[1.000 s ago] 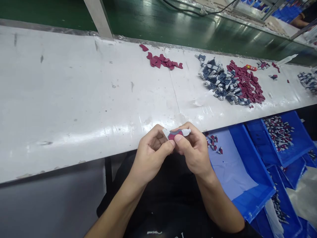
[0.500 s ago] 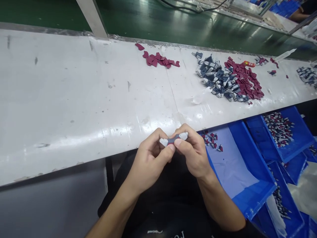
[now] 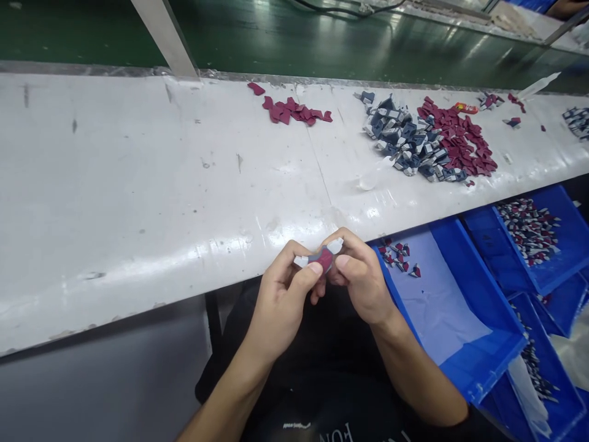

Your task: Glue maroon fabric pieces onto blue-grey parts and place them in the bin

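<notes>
Between both hands, just off the table's front edge, is a small plastic part [image 3: 326, 259] with a maroon face, dark grey-blue edges and whitish ends. My left hand [image 3: 286, 291] is closed on it, thumb pressed against the maroon face. My right hand [image 3: 361, 279] is closed around its right end, with the thumb beside it; the fingers behind are partly hidden. Beyond the hands lie a heap of grey-blue and white parts [image 3: 407, 138], a heap of maroon pieces [image 3: 464, 144] and a smaller group of maroon pieces [image 3: 294, 112].
The long white table [image 3: 138, 184] runs in front of me, with a green conveyor belt [image 3: 276, 43] and a post [image 3: 165, 37] behind. Blue bins stand at lower right; the nearest bin [image 3: 501, 350] has a white liner and several maroon-and-grey parts. A clear plastic piece [image 3: 538, 86] lies far right.
The part has been turned so its maroon face now shows upward. My right thumb has come off its middle and sits at the right. The view has shifted slightly.
</notes>
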`<state>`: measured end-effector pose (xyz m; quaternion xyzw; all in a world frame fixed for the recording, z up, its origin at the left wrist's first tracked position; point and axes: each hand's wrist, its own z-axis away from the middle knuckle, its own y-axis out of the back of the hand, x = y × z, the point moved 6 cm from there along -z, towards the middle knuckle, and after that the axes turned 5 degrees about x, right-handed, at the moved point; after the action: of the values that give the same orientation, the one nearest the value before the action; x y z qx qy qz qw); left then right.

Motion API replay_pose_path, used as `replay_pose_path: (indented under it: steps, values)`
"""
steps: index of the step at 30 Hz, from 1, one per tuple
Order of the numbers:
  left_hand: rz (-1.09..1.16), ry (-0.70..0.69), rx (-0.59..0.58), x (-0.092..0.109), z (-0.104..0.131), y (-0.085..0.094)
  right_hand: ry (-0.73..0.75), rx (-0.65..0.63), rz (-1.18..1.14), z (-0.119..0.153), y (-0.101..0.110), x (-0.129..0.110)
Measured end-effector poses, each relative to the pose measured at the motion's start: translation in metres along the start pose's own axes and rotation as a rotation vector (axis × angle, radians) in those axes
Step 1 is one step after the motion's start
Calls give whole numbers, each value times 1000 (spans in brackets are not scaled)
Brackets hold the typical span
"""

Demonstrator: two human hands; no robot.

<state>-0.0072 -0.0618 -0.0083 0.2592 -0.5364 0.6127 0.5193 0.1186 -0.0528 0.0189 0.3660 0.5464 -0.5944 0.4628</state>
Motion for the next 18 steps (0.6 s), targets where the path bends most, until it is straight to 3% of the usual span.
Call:
replay_pose_path:
  steps: [6, 12, 15, 18]
  values:
    - [-34, 36, -61, 0, 0, -7, 2, 5, 76, 2, 1, 0]
    - [-281, 13, -199, 13, -3, -7, 34, 30, 69, 1, 4, -5]
    - [-248, 24, -284, 16, -5, -10, 9, 38, 93, 1, 5, -3]
    - [-210, 32, -291, 13, -8, -10, 4, 41, 147, 1, 6, -5]
